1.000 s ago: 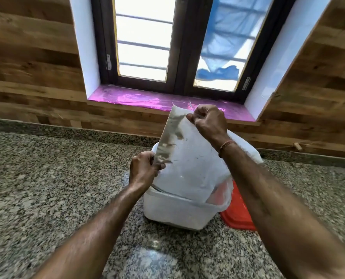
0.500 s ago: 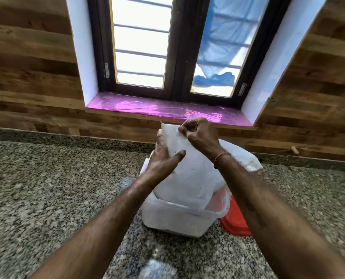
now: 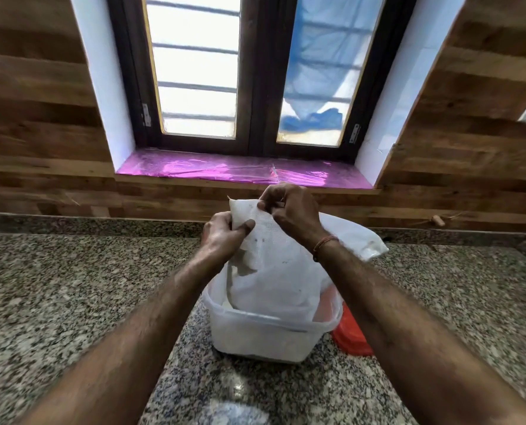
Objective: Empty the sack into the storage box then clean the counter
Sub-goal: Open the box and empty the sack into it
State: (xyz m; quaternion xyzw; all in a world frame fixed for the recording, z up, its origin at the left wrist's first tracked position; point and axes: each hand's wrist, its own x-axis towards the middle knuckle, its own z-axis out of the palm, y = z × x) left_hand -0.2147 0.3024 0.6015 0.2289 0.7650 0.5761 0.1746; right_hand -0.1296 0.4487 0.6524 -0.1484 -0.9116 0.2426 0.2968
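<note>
A white woven sack [image 3: 274, 271] stands upended with its lower end inside a translucent white storage box [image 3: 264, 335] on the speckled granite counter [image 3: 71, 302]. My left hand [image 3: 223, 234] grips the sack's upper left edge, thumb across the front. At the top edge my right hand [image 3: 289, 207] pinches the sack. A second fold of the sack [image 3: 356, 237] sticks out to the right behind my right wrist. The box's contents are hidden by the sack.
A red lid [image 3: 350, 338] lies flat on the counter at the box's right side. Behind the box runs a wood-panelled wall with a window and a pink-lined sill [image 3: 224, 168]. A small wooden peg [image 3: 438, 220] lies by the backsplash at the right.
My left hand has moved up from the sack's lower left side to its upper left edge. The sack's top has dropped lower and the view has tilted.
</note>
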